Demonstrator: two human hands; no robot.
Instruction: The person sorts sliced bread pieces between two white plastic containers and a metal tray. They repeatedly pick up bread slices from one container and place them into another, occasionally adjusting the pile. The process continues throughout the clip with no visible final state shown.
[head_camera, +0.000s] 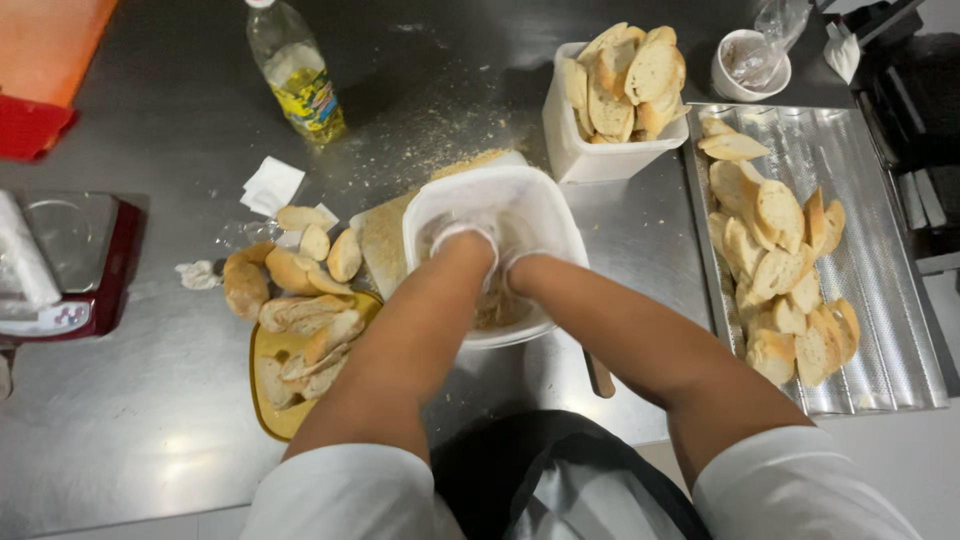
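Now my left hand (462, 245) and right hand (515, 262) are both down inside the white tub (535, 205) in the middle of the counter (130, 400), on the crumbs (497, 308). I cannot tell if my fingers are open or closed. I should rub gently and keep the crumbs in the tub.
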